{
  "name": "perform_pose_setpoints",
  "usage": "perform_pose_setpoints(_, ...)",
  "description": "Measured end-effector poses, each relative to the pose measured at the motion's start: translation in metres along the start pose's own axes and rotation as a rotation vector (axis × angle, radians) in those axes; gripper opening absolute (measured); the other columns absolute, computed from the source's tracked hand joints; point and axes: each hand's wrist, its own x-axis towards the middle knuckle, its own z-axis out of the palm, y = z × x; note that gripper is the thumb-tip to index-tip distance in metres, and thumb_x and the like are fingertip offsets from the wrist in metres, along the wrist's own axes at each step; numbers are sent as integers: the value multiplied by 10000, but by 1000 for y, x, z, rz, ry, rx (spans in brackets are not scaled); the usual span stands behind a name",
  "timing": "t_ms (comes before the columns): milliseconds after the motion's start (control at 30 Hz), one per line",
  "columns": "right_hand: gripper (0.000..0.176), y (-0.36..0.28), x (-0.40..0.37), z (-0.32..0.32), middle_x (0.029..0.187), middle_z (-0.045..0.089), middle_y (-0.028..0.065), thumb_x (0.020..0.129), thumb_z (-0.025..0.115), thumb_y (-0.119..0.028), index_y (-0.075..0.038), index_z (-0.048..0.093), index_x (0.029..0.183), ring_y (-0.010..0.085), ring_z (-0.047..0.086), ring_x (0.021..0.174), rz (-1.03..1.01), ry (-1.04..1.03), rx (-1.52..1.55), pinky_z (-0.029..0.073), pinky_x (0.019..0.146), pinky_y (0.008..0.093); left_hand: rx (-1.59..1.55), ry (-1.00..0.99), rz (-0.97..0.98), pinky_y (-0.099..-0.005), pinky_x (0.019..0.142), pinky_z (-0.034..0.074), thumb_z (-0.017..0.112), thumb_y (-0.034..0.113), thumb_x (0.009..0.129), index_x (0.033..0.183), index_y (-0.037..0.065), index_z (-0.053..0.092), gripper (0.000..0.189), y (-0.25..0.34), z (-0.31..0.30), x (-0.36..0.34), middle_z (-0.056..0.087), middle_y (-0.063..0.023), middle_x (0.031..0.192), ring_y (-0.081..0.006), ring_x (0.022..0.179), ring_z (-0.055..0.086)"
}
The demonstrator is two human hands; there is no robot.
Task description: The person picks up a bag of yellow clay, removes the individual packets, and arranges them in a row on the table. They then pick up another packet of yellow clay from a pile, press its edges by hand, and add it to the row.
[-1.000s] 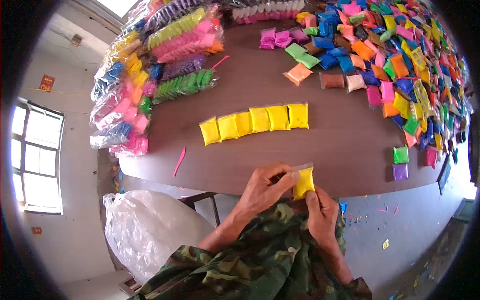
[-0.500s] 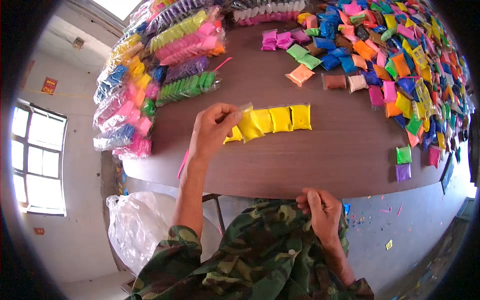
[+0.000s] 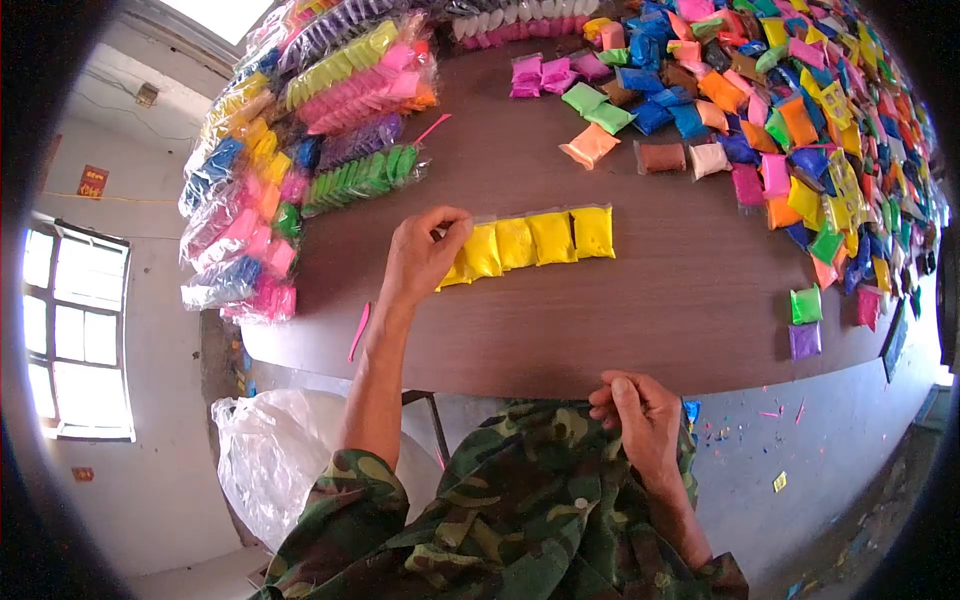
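Observation:
Several small yellow packets [image 3: 553, 238] lie side by side in a slightly overlapping row on the brown table. My left hand [image 3: 428, 255] is at the row's left end, thumb and fingers pinched at the top corner of a yellow packet [image 3: 483, 251]. Part of the leftmost packet [image 3: 455, 274] is hidden behind this hand. My right hand [image 3: 643, 415] rests low at the table's front edge, fingers curled in and thumb against them, with nothing visible in it.
Bagged rows of coloured packets [image 3: 345, 90] are stacked on the left. A large loose pile of coloured packets [image 3: 790, 120] covers the right side. A pink strip [image 3: 360, 332] lies near my left forearm. Below the table edge hangs a clear plastic bag [image 3: 275, 450].
The yellow packet in my left hand has gone from tilted over its neighbour to lying flatter in the row. My right hand has stayed at the table edge.

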Motion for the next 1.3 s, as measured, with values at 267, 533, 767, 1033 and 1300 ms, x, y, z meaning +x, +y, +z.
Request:
perform_pose_setpoints(267, 297, 4, 0, -2, 942, 768, 117, 1091, 567, -198, 49, 703, 1183, 146, 734, 770, 2, -6, 20, 553, 647, 256, 48, 189, 50, -318, 752, 564, 713, 179, 960, 1133, 53, 762, 220, 10, -4, -15, 777, -89, 1021, -167, 800, 705)
perform_pose_setpoints(533, 301, 5, 0, -1, 929, 767, 113, 1093, 566, -202, 48, 700, 1190, 143, 732, 762, 14, -9, 11, 551, 634, 256, 152, 118, -5, -325, 726, 570, 728, 155, 937, 1124, 45, 757, 219, 4, -26, -32, 777, -99, 1050, -181, 799, 714)
perform_pose_setpoints(767, 312, 6, 0, -3, 924, 766, 110, 1091, 582, -232, 37, 697, 1201, 140, 730, 757, 5, -14, 19, 549, 630, 252, 131, 31, 111, -326, 727, 584, 741, 104, 914, 1105, 34, 753, 204, -3, -23, -39, 765, -107, 1123, -193, 833, 716)
perform_pose_setpoints(1033, 304, 8, 1, -4, 924, 766, 109, 1092, 575, -223, 35, 693, 1202, 137, 729, 754, -6, -22, 14, 548, 624, 249, 203, 112, 182, -372, 846, 577, 781, 131, 869, 1114, 40, 748, 264, 20, -18, -47, 726, -120, 1223, -262, 1009, 704)
perform_pose_setpoints(1300, 299, 9, -1, -8, 944, 773, 109, 1093, 570, -217, 31, 698, 1201, 141, 734, 769, 35, -22, 42, 555, 631, 253, 422, 101, 308, -458, 1023, 476, 784, 225, 857, 1120, 69, 750, 307, 23, 7, -49, 708, -70, 1268, -299, 1194, 627)
